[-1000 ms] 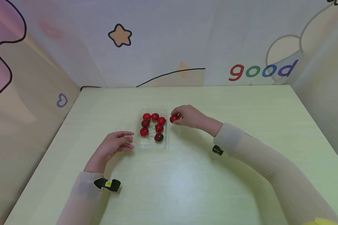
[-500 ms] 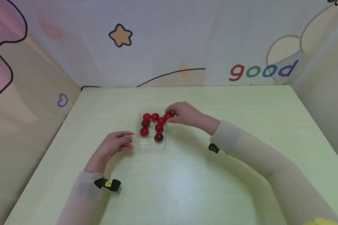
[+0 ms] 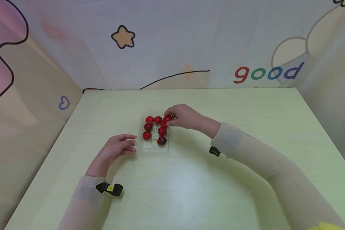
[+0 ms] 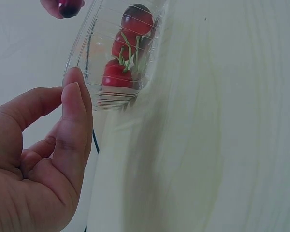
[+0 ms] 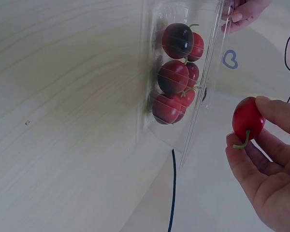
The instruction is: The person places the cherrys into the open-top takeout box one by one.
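Note:
My right hand pinches a red cherry by thumb and fingertips, its green stem hanging free. It holds this cherry over the far right part of a clear plastic tray. Inside lie several red and dark cherries, some with thin green stems. Loosely extended, the fingers of my left hand come up to the tray's left side. In the left wrist view, the fingertips reach the tray's rim, where the exact contact is hard to make out.
A pale wooden table carries the tray. Behind it hangs a printed cloth backdrop with a star and the word "good". More backdrop cloth rises at both sides. Each wrist wears a black strap.
My right hand has moved left with its cherry, from beside the tray to above its far right corner. My left hand and the tray have stayed in place.

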`<state>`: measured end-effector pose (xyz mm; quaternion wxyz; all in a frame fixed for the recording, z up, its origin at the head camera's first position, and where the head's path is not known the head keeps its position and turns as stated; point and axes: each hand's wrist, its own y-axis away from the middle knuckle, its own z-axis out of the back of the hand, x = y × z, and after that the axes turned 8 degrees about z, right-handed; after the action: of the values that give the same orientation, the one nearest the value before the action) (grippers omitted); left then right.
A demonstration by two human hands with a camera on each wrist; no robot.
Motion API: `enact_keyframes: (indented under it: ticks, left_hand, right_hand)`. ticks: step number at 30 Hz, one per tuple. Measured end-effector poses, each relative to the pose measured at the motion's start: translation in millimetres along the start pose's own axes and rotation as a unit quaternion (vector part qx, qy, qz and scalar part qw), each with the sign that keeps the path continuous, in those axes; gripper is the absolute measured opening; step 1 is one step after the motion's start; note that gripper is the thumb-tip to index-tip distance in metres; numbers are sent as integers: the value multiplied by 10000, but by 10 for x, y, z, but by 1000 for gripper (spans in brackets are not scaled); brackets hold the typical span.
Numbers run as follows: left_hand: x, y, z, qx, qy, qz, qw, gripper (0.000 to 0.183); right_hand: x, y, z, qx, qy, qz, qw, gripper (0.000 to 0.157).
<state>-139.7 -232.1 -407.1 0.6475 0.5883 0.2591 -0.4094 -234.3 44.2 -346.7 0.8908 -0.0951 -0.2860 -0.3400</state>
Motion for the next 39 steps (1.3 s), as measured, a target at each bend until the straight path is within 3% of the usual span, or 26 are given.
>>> enact_keyframes:
  ticks: [39]
  left_hand:
    - [1,-1,12,4,-32,2,10000,47]
  right_hand:
    - [256,-268,-210,422,-197,145,9988,36]
